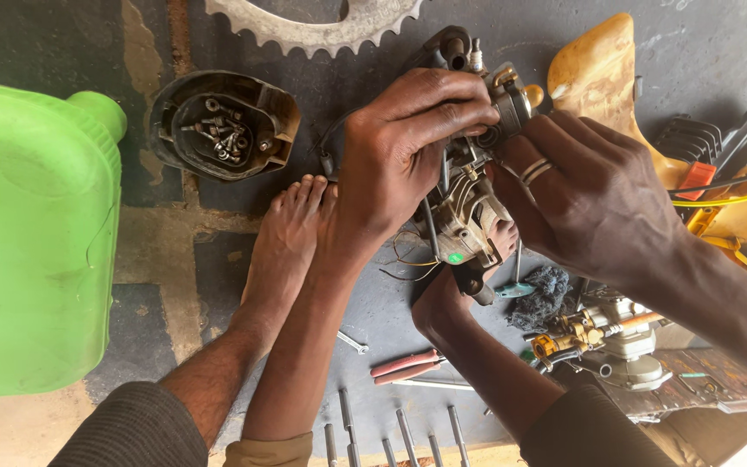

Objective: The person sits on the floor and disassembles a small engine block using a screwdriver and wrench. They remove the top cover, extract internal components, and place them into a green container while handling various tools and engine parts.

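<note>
2 bare hands close on a small grey engine assembly point(464, 207) propped between the person's bare feet on the dark floor. The left hand point(404, 151) wraps its top, fingers curled tight; the right hand point(585, 195), wearing a ring, pinches the metal fitting point(512, 99) at its upper end. Red-handled pliers point(408, 363) lie below, a dish of screws point(222, 125) sits up left, and a green jerrycan point(32, 233) stands at far left.
</note>
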### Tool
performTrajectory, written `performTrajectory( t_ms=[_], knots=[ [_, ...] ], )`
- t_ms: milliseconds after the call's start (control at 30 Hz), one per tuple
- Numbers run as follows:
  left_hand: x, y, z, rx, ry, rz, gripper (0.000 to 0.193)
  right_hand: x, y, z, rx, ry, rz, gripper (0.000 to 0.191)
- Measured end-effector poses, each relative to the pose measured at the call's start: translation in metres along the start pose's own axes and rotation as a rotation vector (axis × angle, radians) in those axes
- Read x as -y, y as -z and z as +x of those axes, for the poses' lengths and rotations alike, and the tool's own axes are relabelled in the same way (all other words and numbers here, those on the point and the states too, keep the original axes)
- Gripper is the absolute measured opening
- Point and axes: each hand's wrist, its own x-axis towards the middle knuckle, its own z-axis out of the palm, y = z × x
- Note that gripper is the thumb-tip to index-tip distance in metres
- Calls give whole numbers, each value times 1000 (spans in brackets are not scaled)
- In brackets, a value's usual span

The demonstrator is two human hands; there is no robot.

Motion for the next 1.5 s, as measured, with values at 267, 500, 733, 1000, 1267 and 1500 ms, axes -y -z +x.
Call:
performTrajectory(
  t_ms=[267,500,733,1000,1267,1500],
  knots=[
    [2,-4,3,-34,27,-109,31,-7,-4,-8,21,-36,2,13],
    [8,3,-12,-109,58,-45,9,-29,-2,-18,-89,-328,183,8],
    [17,-11,-53,-563,561,69,20,-40,-13,-10,-38,-345,478,48],
    [15,-37,-66,-552,792,-595,33,-48,-12,-11,103,-523,517,71],
    [2,-23,-52,-470,912,-678,36,-64,-33,-15,162,-638,640,92],
    [-4,-35,-48,-485,829,-692,37,-76,-46,-14,214,-790,724,99]
  ],
)
